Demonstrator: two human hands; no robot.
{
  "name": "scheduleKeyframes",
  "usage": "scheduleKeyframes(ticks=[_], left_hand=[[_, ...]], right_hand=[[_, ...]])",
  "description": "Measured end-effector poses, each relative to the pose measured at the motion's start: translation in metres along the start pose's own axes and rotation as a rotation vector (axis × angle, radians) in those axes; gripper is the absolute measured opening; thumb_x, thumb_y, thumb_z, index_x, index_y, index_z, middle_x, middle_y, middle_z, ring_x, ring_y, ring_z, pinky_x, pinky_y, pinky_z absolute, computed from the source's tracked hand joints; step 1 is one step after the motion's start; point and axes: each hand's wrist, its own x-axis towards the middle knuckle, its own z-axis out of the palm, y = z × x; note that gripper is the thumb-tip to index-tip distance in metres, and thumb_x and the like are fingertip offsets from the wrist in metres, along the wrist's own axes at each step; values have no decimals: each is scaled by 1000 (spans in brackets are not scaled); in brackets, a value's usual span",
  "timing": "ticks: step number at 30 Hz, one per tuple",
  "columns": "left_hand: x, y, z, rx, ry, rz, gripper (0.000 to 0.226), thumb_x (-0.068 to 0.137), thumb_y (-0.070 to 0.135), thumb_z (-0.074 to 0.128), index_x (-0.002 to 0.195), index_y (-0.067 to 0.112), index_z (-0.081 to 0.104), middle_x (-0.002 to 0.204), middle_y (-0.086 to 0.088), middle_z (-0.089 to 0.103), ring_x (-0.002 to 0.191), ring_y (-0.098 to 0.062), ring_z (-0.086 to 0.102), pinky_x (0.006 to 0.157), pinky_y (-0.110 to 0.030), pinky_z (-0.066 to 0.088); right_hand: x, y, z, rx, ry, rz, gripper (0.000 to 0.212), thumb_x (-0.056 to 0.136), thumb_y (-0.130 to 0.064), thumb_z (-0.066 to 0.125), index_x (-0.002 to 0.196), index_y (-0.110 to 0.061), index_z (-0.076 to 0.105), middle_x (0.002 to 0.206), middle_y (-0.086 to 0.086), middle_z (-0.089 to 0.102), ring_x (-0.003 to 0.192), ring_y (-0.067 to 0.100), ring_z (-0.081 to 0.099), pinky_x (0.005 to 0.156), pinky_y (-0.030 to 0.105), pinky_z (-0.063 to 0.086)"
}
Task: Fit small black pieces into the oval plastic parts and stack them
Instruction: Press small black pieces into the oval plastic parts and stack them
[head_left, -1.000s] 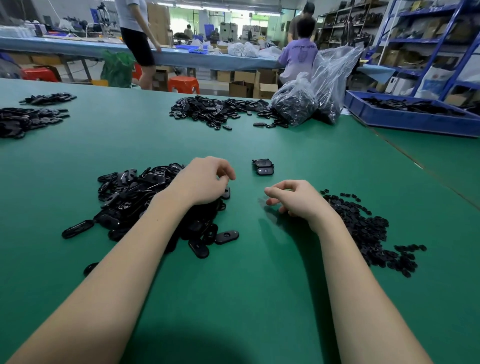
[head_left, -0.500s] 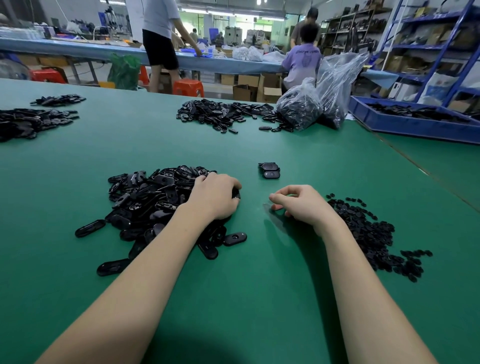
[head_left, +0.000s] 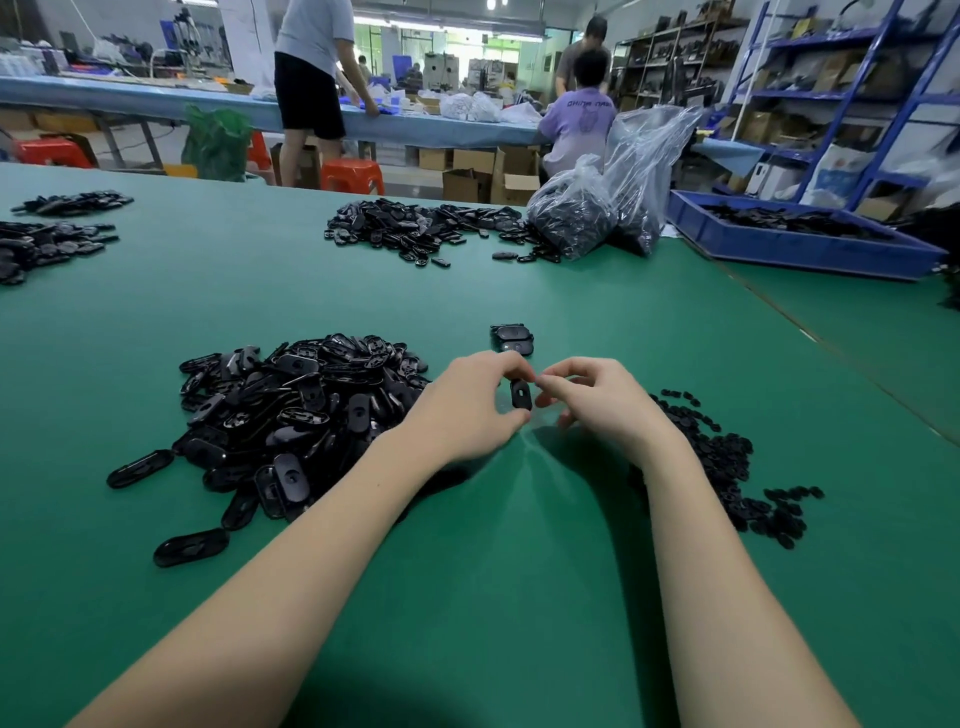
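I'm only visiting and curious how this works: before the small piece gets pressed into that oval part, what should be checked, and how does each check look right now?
1. Oval part held in the left hand: ok.
2. Small piece pinched in the right hand: cannot tell, fingers hide it.
3. Hands close enough to join parts: ok.
4. Supply of small black pieces beside the right hand: ok.
5. Finished stack lies just beyond the hands: ok.

Ovals pile (head_left: 296, 415) left; pieces pile (head_left: 727, 467) right
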Motion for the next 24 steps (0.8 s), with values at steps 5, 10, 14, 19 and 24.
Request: scheduleKeyframes(ticks=[5,10,14,19,24], left_hand=[[0,3,11,-7,-39,25,34,84,31,72,117,33,62,117,14,64,104,-13,59,95,-37,50],[0,2,17,-22,-67,31,31,82,33,73,111,37,62,108,21,62,97,-10,61,91,-36,52],[-1,1,18,-22,-77,38,32,81,34,74,111,37,62,107,22,63,97,-7,61,91,-31,50],[-1,1,15,-40,-80,28,32,82,33,75,111,36,62,109,21,64,97,-9,62,90,-27,48],[-2,1,16,-44,-89,29,31,83,32,74,111,36,62,108,22,64,97,-7,62,86,-25,46]], right_hand=[[0,11,-26,-29,319,-21,12,92,-35,66,86,-27,73,82,-12,76,71,3,63,64,23,45],[-5,27,-53,-185,570,-1,15,94,-39,60,92,-29,71,92,-17,69,98,15,65,74,28,44],[-8,42,-55,-287,620,156,28,98,-37,50,113,-26,70,106,-4,69,115,30,59,88,41,53],[-8,46,-49,-318,641,236,33,100,-33,46,101,-18,75,95,9,73,119,34,53,80,36,48],[-10,37,-30,-326,576,181,37,97,-25,47,67,-13,66,76,7,68,111,36,52,75,37,47]])
